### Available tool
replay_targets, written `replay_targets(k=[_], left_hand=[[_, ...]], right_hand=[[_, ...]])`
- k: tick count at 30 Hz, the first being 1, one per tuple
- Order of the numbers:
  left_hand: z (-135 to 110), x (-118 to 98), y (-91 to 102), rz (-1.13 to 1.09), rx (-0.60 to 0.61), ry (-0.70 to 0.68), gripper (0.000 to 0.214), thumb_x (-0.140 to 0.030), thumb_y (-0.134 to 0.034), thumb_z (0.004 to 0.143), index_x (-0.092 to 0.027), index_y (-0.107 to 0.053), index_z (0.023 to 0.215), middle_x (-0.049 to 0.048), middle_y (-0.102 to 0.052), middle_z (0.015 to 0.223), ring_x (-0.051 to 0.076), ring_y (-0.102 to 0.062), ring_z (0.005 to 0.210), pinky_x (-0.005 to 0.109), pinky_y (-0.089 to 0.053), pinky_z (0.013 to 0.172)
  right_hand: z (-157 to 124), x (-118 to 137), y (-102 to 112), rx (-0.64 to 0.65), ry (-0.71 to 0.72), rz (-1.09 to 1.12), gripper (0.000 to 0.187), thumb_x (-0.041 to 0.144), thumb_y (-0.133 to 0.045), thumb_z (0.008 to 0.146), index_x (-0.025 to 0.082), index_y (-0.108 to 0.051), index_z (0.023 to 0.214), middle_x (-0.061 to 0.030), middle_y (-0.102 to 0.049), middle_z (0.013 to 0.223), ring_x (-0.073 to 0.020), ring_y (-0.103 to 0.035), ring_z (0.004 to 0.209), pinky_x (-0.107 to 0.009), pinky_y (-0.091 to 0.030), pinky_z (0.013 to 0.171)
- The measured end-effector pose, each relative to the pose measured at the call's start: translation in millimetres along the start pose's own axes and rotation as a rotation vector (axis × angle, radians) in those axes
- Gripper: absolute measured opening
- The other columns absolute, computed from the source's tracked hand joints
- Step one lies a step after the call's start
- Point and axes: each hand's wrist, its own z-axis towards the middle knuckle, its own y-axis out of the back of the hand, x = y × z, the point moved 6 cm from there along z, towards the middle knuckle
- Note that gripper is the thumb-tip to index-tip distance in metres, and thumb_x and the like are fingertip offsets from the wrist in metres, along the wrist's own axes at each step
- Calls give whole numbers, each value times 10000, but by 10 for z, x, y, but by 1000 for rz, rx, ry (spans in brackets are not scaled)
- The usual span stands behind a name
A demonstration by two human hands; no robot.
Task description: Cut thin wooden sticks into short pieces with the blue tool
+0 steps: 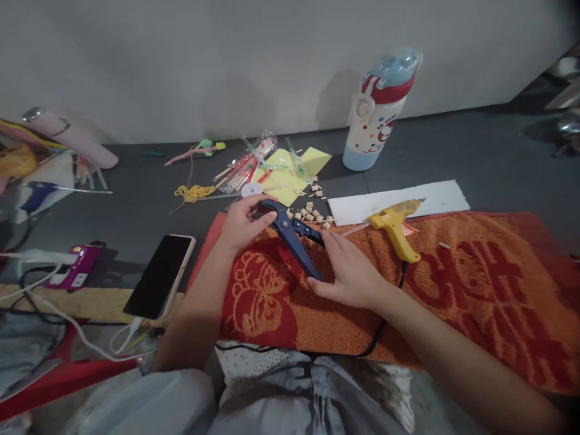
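A pair of dark blue pruning shears (pixel 296 246) is held above the towel between both hands, its two handles spread apart. My left hand (pixel 244 225) pinches the curved head end between thumb and fingers. The thumb of my right hand (pixel 351 269) presses the tip of the lower handle while its fingers rest on the upper one. Just beyond the shears lie several small cut pieces of wooden stick (pixel 309 212). Under both hands spreads an orange and red towel (pixel 362 326).
A yellow hot glue gun (pixel 396 226) rests partly on a white board (pixel 435 196). Behind are wrapped sticks (pixel 247 163), yellow paper (pixel 290 181) and a water bottle (pixel 378 115). A phone (pixel 161 275) with a white cable and a purple power strip (pixel 79 267) are at left.
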Motion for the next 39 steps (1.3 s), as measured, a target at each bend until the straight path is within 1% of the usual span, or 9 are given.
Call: replay_targets(k=[3, 8, 12, 15, 19, 23, 27, 34, 39], left_hand=[[-2, 5, -5, 5, -2, -2, 456, -492, -725, 661, -127, -678, 931, 84, -697, 906, 181, -639, 814, 269, -507, 738], [3, 13, -2, -3, 14, 8, 468, -479, -724, 669, -114, -674, 957, 100, -694, 938, 187, -641, 834, 268, -504, 750], [13, 102, -9, -122, 115, 87, 491, -507, -654, 709, -124, -678, 1016, 98, -691, 980, 191, -647, 857, 261, -510, 750], [9, 205, -16, -279, 191, 179, 546, -535, -560, 737, -146, -658, 1108, 96, -692, 1017, 208, -662, 862, 274, -526, 701], [20, 252, -7, -327, 193, 223, 506, -432, -559, 714, -149, -663, 1121, 91, -703, 1016, 206, -667, 846, 282, -532, 692], [34, 167, -18, -203, 161, 157, 440, -327, -657, 694, -153, -672, 1098, 81, -704, 1032, 200, -656, 887, 286, -527, 758], [26, 87, -11, -107, 114, 61, 443, -401, -704, 702, -144, -672, 1062, 97, -687, 1073, 207, -645, 937, 292, -527, 804], [-2, 125, -44, -94, 152, 87, 427, -340, -701, 708, -150, -636, 1085, 65, -681, 933, 146, -645, 706, 255, -535, 650], [10, 146, -70, -105, 132, 135, 394, -268, -671, 693, -140, -638, 1064, 16, -635, 734, 61, -485, 457, 203, -422, 430]], right_hand=[[-2, 2, 2, -17, 11, 5, 798, 505, -597, 746, 115, -316, 1384, -242, -522, 1274, -430, -512, 1169, -595, -432, 956], [-5, -7, -5, -7, 9, 33, 805, 498, -605, 748, 119, -318, 1398, -230, -520, 1287, -416, -511, 1181, -581, -438, 961], [1, -29, 2, 29, -13, 90, 859, 520, -605, 751, 79, -297, 1420, -250, -481, 1359, -409, -459, 1262, -571, -395, 1027], [8, -41, 31, 57, -21, 185, 830, 504, -605, 759, 85, -315, 1414, -238, -481, 1381, -394, -465, 1268, -560, -401, 1030], [7, -69, 66, 80, -23, 370, 726, 455, -588, 800, 152, -345, 1414, -183, -527, 1360, -349, -550, 1189, -516, -472, 967], [4, -119, 64, 77, -32, 469, 712, 480, -585, 803, 167, -372, 1406, -165, -529, 1382, -349, -521, 1249, -514, -434, 1021], [5, -132, 42, 100, -49, 530, 705, 492, -571, 805, 142, -393, 1390, -168, -513, 1407, -350, -497, 1282, -509, -408, 1053], [11, -140, 18, 136, -74, 576, 641, 488, -564, 807, 145, -439, 1334, -163, -544, 1370, -346, -522, 1250, -514, -421, 1035], [11, -148, 11, 145, -62, 542, 580, 439, -556, 814, 160, -462, 1313, -140, -584, 1318, -352, -529, 1234, -517, -448, 1006]])
